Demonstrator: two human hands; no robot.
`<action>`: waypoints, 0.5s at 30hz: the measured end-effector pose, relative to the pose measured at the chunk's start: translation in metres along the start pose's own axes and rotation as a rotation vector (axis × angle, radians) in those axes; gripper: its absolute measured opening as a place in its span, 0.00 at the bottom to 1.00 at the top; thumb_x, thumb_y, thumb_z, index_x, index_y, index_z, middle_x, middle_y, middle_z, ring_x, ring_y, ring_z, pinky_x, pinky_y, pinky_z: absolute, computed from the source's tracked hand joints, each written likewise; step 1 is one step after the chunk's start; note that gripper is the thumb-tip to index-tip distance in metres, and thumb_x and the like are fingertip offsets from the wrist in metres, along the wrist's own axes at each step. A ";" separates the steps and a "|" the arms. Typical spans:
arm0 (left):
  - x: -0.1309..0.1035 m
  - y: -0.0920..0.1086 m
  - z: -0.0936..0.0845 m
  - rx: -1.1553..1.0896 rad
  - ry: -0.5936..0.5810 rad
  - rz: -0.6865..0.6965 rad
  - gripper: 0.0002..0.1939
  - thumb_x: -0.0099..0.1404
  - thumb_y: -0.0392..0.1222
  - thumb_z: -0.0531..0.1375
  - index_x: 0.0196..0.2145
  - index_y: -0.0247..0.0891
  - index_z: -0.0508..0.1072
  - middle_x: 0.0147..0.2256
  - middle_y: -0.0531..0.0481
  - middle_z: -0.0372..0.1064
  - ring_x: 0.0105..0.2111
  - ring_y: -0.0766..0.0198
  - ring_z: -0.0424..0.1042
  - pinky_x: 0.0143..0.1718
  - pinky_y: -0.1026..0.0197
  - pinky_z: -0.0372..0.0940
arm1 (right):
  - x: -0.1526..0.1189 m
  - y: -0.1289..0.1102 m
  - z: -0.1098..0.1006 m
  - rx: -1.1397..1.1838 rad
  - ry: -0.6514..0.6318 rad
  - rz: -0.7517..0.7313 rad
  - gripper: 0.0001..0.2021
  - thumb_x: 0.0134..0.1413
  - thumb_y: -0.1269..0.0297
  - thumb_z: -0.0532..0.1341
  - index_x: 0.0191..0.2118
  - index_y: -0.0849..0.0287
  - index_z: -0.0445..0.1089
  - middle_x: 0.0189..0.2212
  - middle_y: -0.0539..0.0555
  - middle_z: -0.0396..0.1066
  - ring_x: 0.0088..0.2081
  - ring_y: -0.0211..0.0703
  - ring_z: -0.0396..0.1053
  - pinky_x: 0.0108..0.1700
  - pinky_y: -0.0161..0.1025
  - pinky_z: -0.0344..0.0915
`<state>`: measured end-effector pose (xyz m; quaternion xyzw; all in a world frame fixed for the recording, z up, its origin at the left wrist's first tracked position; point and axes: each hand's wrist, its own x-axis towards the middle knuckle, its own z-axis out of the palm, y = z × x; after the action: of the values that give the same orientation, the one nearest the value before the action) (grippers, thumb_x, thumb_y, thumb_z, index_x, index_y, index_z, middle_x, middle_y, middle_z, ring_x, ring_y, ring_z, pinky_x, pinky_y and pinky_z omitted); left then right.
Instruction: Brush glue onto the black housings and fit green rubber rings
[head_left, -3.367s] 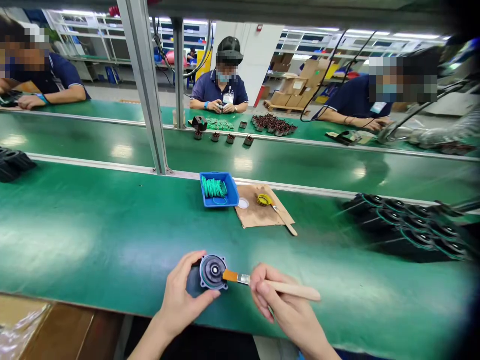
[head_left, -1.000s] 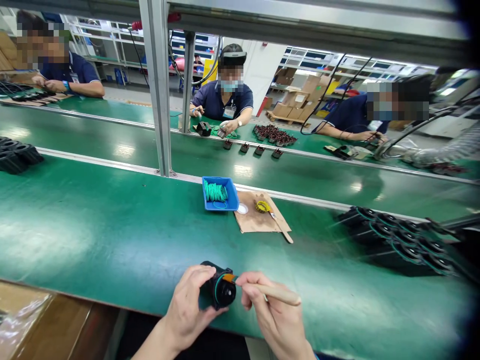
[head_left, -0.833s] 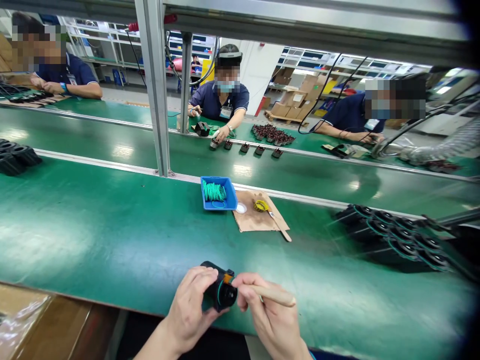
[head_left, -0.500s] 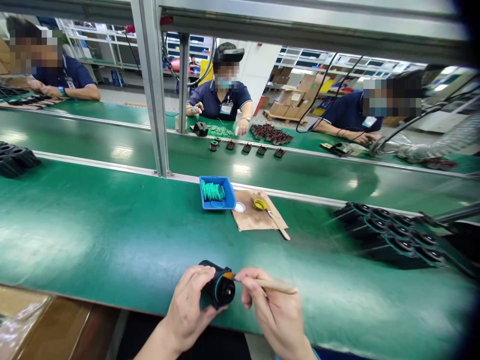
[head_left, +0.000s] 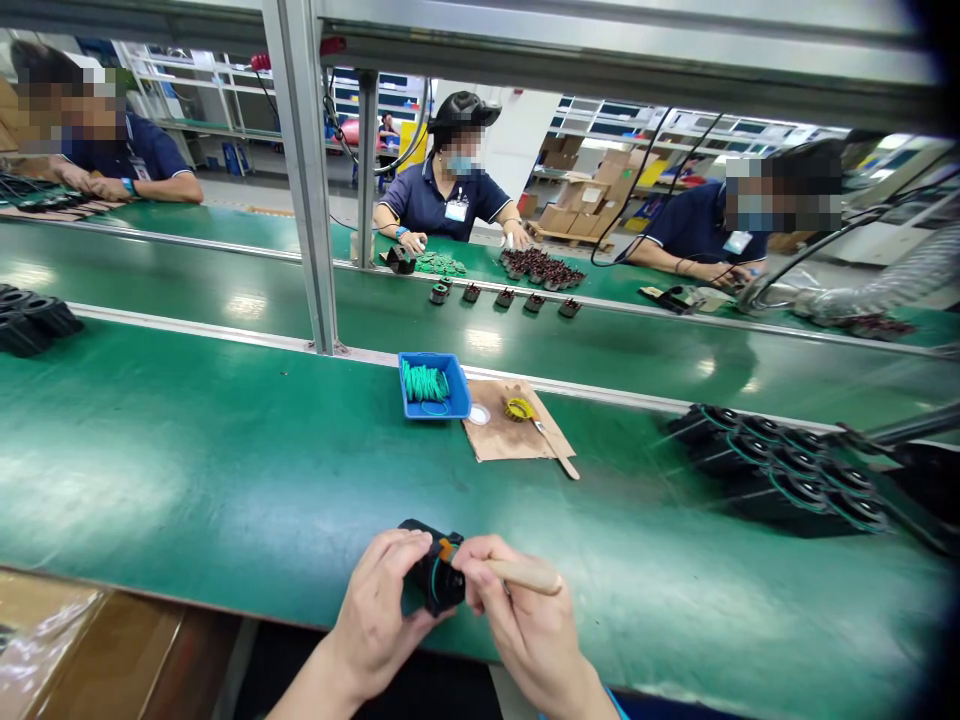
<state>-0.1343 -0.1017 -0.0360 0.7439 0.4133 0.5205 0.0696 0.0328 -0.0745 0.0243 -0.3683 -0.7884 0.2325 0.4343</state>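
Observation:
My left hand [head_left: 382, 610] is closed around a black cylindrical housing [head_left: 426, 528] near the front edge of the bench. A green ring [head_left: 436, 578] runs around the housing's end, which faces right. In my right hand [head_left: 517, 610] is a brush with a pale wooden handle [head_left: 529, 576], pinched between thumb and fingers. Its orange tip [head_left: 446, 549] is at the housing's rim, by the green ring. The fingers of my right hand cover part of the housing's end face.
Beyond my hands stand a blue bin [head_left: 469, 408] of green rings and a cardboard sheet [head_left: 495, 440] with a small yellow pot [head_left: 517, 409] and another brush [head_left: 559, 452]. Black housings [head_left: 787, 470] are grouped at right. A metal post [head_left: 300, 180] rises at the back; co-workers [head_left: 450, 190] sit across.
My right hand and the brush have moved left, along the housing's rim. My left hand and the housing stay put. The co-worker opposite has shifted both hands, and the row of small parts has moved right.

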 end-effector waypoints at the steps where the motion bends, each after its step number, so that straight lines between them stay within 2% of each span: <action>1: 0.000 0.000 0.000 -0.001 -0.003 -0.004 0.24 0.67 0.41 0.61 0.57 0.35 0.61 0.43 0.38 0.75 0.44 0.54 0.76 0.44 0.52 0.75 | 0.000 -0.002 0.001 0.006 -0.014 -0.010 0.15 0.71 0.63 0.49 0.32 0.57 0.66 0.21 0.47 0.67 0.18 0.31 0.64 0.22 0.28 0.63; 5: -0.003 -0.004 0.001 -0.004 -0.015 -0.035 0.25 0.67 0.44 0.61 0.57 0.36 0.60 0.44 0.38 0.74 0.44 0.54 0.76 0.44 0.53 0.75 | -0.001 -0.009 0.002 -0.022 -0.077 -0.099 0.17 0.72 0.64 0.47 0.30 0.57 0.64 0.21 0.48 0.67 0.20 0.32 0.64 0.23 0.30 0.61; 10: -0.004 -0.009 0.000 0.040 -0.042 -0.077 0.23 0.67 0.43 0.59 0.56 0.34 0.59 0.45 0.37 0.73 0.44 0.54 0.76 0.45 0.53 0.74 | -0.005 -0.013 0.002 -0.120 -0.127 -0.232 0.16 0.72 0.64 0.45 0.32 0.57 0.63 0.23 0.49 0.69 0.24 0.34 0.67 0.30 0.33 0.64; 15: -0.002 -0.011 0.000 0.083 0.004 -0.151 0.24 0.65 0.46 0.62 0.54 0.36 0.60 0.43 0.40 0.75 0.42 0.54 0.78 0.44 0.55 0.75 | -0.009 -0.008 -0.001 -0.211 -0.212 -0.368 0.16 0.71 0.68 0.45 0.30 0.57 0.60 0.20 0.49 0.66 0.21 0.36 0.61 0.25 0.36 0.57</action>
<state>-0.1409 -0.0960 -0.0430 0.7118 0.4896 0.4977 0.0769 0.0337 -0.0866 0.0261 -0.2353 -0.9034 0.1030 0.3434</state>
